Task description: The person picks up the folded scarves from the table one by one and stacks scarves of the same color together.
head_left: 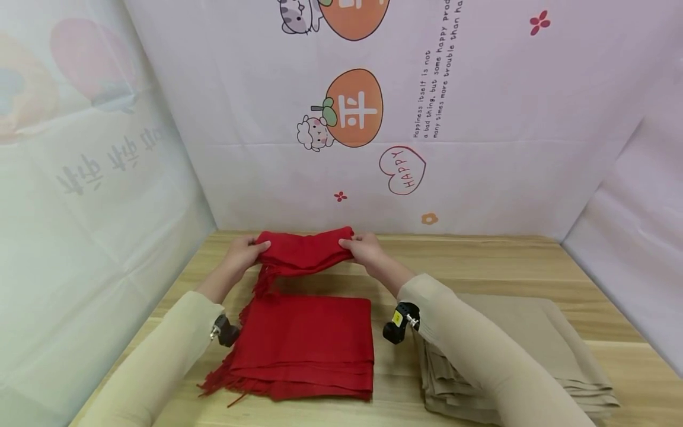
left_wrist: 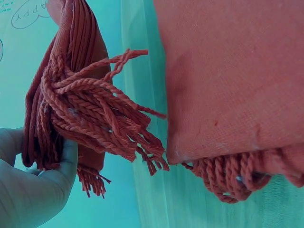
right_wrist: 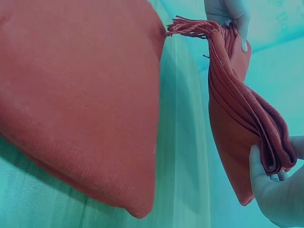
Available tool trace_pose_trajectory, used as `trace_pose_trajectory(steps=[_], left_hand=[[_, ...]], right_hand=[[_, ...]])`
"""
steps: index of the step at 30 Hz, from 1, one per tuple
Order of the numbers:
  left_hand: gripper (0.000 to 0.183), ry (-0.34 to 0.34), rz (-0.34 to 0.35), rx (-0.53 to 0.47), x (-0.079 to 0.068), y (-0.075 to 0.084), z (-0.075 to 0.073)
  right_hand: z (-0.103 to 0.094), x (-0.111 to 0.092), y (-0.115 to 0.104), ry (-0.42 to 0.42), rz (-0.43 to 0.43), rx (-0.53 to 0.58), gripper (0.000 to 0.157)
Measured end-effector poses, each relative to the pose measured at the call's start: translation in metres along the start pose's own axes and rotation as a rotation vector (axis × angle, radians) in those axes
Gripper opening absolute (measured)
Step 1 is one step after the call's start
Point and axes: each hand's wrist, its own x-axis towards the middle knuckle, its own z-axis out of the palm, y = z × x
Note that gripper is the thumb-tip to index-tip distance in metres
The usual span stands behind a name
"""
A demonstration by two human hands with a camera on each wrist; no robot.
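A folded red scarf (head_left: 304,252) with braided fringe is held up off the table near the back wall. My left hand (head_left: 242,254) grips its left end, where the fringe (left_wrist: 99,104) hangs down. At the other end my right hand (head_left: 367,246) pinches the folded layers between thumb and fingers, as the right wrist view also shows. In front of it a stack of folded red scarves (head_left: 309,338) lies flat on the table, its fringe spread to the left. The held scarf is apart from the stack, except that loose fringe strands hang close to it.
A stack of folded beige cloths (head_left: 523,338) lies on the right of the wooden table (head_left: 480,261), partly hidden under my right forearm. White printed sheeting (head_left: 256,172) forms the walls behind and at both sides. A small black camera sits on each wrist.
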Motion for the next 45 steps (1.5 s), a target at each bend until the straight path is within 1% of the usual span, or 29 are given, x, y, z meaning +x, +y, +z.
trace_pose_trajectory(steps=[4, 12, 17, 19, 26, 30, 34, 41, 45], left_hand=[[0.033, -0.007, 0.023, -0.008, -0.006, 0.001, -0.001], [0.034, 0.0, 0.034, -0.013, -0.015, 0.004, -0.003], [0.036, -0.005, 0.053, 0.003, -0.022, 0.005, -0.004], [0.037, -0.008, 0.063, 0.006, -0.023, 0.005, -0.005], [0.039, -0.022, 0.07, -0.035, -0.029, 0.003, -0.009], [0.037, -0.025, 0.079, -0.02, -0.037, 0.002, -0.01], [0.036, -0.029, 0.092, -0.018, -0.046, 0.002, -0.011], [0.036, -0.025, 0.1, -0.041, -0.059, -0.002, -0.009], [0.034, -0.03, 0.111, -0.049, -0.067, -0.006, -0.01]], right_hand=[[-0.001, -0.007, -0.002, -0.011, -0.006, 0.004, 0.027], [-0.003, -0.025, -0.005, -0.024, -0.022, 0.003, 0.014], [-0.003, -0.032, -0.005, -0.053, -0.052, 0.028, 0.015], [-0.003, -0.035, -0.005, -0.052, -0.055, 0.037, 0.016], [-0.001, -0.045, -0.002, -0.041, -0.056, 0.06, 0.016], [0.001, -0.052, 0.001, -0.037, -0.058, 0.075, 0.02], [0.002, -0.059, 0.003, -0.03, -0.069, 0.062, 0.025], [0.0, -0.071, 0.007, -0.027, -0.07, 0.049, 0.02], [0.0, -0.078, 0.01, -0.039, -0.068, 0.044, 0.02]])
